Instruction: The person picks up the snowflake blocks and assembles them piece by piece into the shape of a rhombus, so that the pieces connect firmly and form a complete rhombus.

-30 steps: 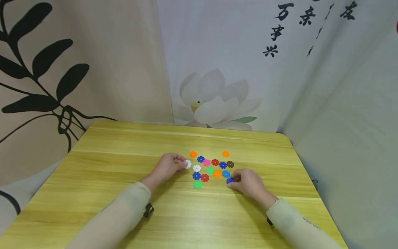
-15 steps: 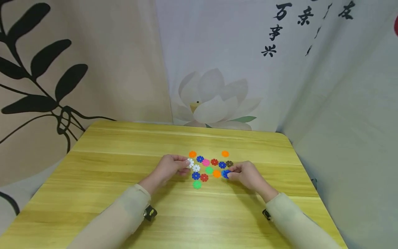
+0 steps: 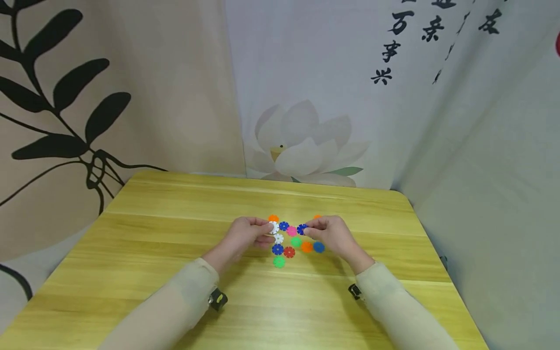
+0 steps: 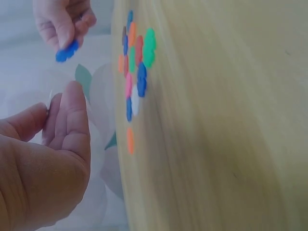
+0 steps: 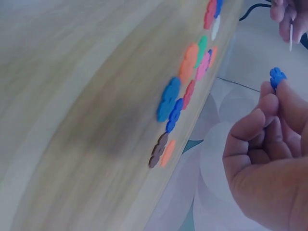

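My left hand (image 3: 246,237) pinches a white snowflake disc (image 3: 273,227) between thumb and fingers. Opposite it, my right hand (image 3: 333,236) pinches a dark blue snowflake disc (image 3: 301,229). Both discs are held up off the table, with a gap between them. In the right wrist view the white disc (image 5: 290,37) appears edge-on, apart from the blue disc (image 5: 276,77). Beneath the hands lie loose discs, among them a pink disc (image 3: 291,231), a red disc (image 3: 289,252) and a light blue disc (image 3: 318,247). The right hand hides a brown disc (image 5: 158,150) from the head view.
The discs lie in a loose cluster on the wooden table (image 3: 183,199), including a green disc (image 3: 279,262) nearest me and an orange disc (image 3: 307,247). Printed cloth (image 3: 175,97) hangs behind the table's far edge. A camera sits on each wrist.
My right hand has brought the blue disc up and to the left, towards the white one. The left hand has shifted slightly right with its white disc. The loose discs stay put.
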Available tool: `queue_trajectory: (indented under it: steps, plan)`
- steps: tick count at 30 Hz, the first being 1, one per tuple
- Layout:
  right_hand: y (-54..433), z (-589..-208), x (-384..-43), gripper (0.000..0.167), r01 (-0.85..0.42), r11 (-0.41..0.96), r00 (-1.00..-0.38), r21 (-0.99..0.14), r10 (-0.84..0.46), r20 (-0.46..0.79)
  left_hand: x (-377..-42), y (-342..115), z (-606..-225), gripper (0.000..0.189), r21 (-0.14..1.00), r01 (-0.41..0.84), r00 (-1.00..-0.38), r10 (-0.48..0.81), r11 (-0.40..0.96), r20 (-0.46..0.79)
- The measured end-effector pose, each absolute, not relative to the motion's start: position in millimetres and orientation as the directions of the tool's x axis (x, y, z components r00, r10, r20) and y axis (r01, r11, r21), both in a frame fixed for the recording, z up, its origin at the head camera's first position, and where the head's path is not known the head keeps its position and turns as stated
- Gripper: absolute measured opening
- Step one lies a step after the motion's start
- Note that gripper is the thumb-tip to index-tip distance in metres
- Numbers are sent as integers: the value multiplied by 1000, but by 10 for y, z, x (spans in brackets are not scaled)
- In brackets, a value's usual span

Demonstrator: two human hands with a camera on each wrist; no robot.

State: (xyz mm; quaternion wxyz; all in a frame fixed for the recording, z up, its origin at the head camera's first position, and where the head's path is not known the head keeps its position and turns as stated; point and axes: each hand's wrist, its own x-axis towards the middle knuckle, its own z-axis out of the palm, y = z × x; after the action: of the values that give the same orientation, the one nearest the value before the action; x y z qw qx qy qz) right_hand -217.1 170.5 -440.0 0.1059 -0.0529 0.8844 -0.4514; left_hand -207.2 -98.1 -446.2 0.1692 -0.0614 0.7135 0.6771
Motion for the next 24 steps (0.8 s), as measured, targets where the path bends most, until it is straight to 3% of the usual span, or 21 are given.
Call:
queue_trajectory:
  steps: [13,24]
  plan:
    - [1515,-4323,-2237,19,-89,506,-980,-858,-198,-15,-2127,-757,-4325,29,940,-341,-931,145,-11,-336]
    - [1494,-4317,-2247,18,-86,460,-984,-884,-180,2,-2140,-708,-4286,28,932,-361,-925,137,-39,-353]
